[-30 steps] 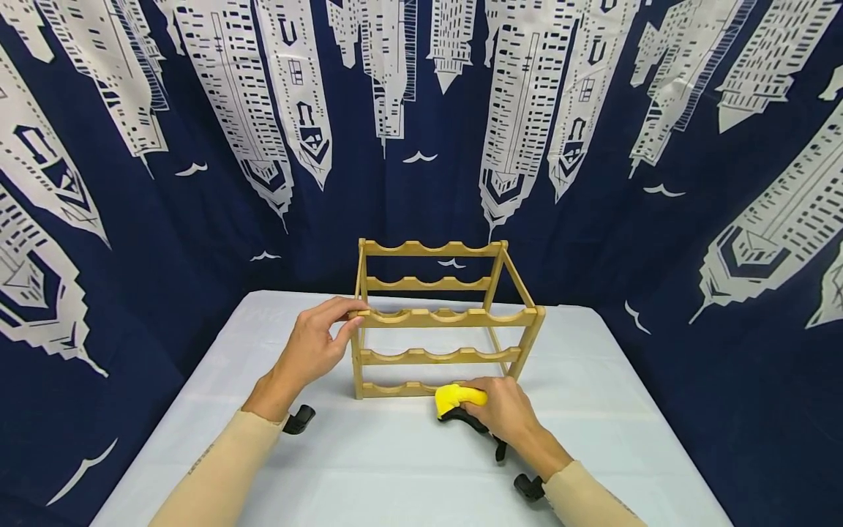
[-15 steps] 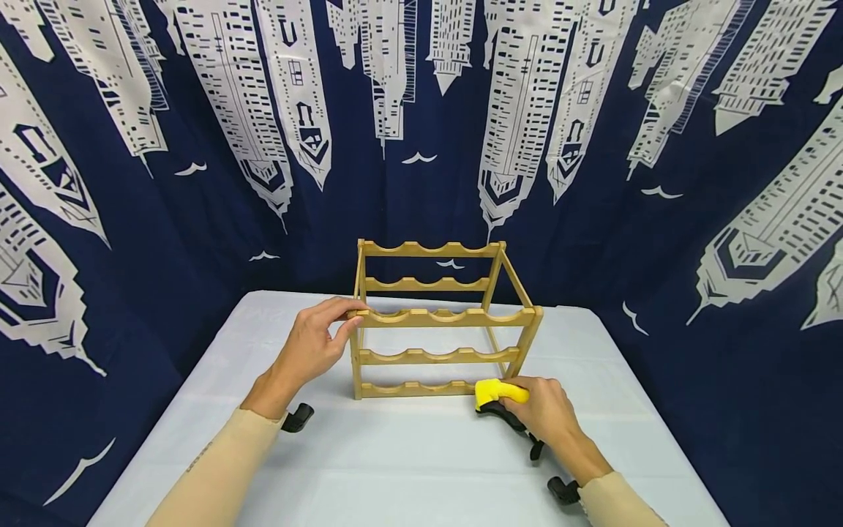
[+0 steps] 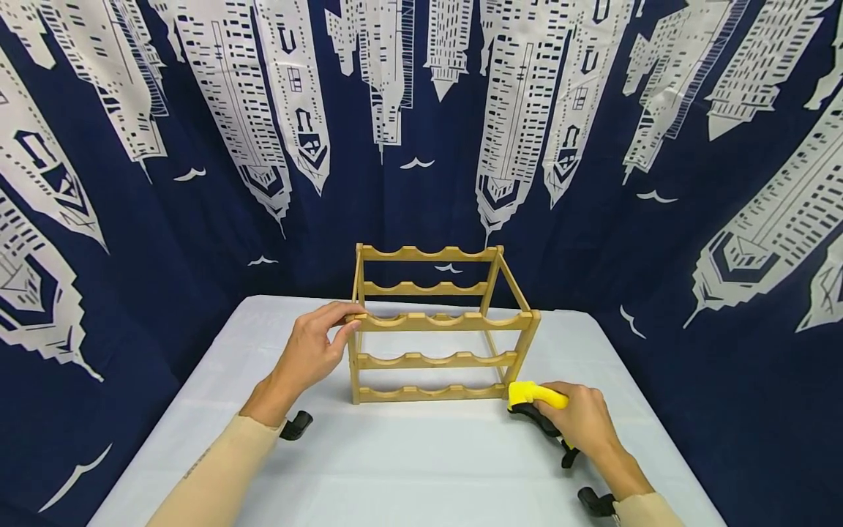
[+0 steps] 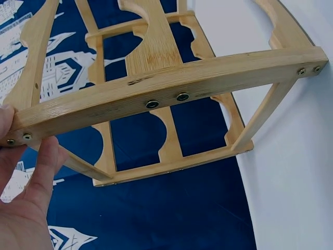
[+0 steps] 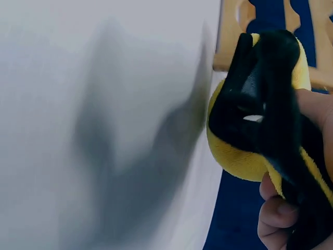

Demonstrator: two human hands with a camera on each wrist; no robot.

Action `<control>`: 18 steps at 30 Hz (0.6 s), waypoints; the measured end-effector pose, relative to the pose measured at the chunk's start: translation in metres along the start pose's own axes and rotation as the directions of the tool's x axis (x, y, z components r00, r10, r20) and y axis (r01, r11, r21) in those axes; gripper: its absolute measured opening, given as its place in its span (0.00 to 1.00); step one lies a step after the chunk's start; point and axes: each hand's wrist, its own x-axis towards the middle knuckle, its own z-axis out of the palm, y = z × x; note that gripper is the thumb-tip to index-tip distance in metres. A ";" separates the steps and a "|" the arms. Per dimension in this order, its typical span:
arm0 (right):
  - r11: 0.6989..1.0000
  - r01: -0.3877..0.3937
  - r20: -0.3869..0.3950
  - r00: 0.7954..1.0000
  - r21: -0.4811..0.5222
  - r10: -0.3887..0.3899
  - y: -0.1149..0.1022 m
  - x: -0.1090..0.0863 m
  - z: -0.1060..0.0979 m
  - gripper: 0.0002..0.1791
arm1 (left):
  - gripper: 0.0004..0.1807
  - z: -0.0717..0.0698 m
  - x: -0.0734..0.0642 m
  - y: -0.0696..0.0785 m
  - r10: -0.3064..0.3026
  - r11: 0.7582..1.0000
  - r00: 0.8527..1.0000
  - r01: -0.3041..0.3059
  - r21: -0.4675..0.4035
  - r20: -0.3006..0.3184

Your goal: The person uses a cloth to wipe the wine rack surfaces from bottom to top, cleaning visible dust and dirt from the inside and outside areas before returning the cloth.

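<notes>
A wooden wine rack with scalloped rails stands on the table, its slots bare. My left hand grips its upper front left corner; in the left wrist view, thumb and fingers pinch the end of the top side bar. Beside the rack's lower front right leg is a microfiber duster with a fuzzy yellow cover and black plastic frame, held by my right hand. In the right wrist view, fingers curl round the yellow and black duster, its yellow head close to the rack.
A white cloth covers the table. Behind and at both sides hangs a dark blue curtain printed with white buildings and birds. Black camera mounts stick out by both wrists.
My right hand has slid the duster rightward along the rack's lower front, from the bottom rail's middle to the right leg. The left hand keeps its grip on the corner; the wine rack stays put.
</notes>
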 end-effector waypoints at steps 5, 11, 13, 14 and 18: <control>0.999 -0.018 -0.051 0.998 0.042 0.020 0.010 -0.004 -0.015 0.22 | 0.12 0.001 -0.002 0.001 -0.020 1.000 1.000 0.020 0.002 -0.006; 0.998 -0.009 -0.117 0.993 0.067 0.017 0.014 -0.007 -0.021 0.21 | 0.13 0.000 -0.003 0.000 -0.055 0.998 0.998 0.055 0.022 -0.018; 0.997 -0.002 -0.147 0.989 0.080 0.014 0.015 -0.007 -0.021 0.21 | 0.13 0.000 -0.002 -0.001 -0.063 0.998 0.998 0.063 0.023 -0.022; 0.996 0.003 -0.162 0.987 0.089 0.012 0.016 -0.006 -0.021 0.21 | 0.12 0.000 -0.002 -0.001 -0.066 0.998 0.998 0.066 0.023 -0.025; 0.993 0.027 -0.214 0.977 0.116 -0.001 0.015 -0.006 -0.022 0.21 | 0.12 -0.001 -0.002 -0.003 -0.081 0.996 0.996 0.082 0.025 -0.033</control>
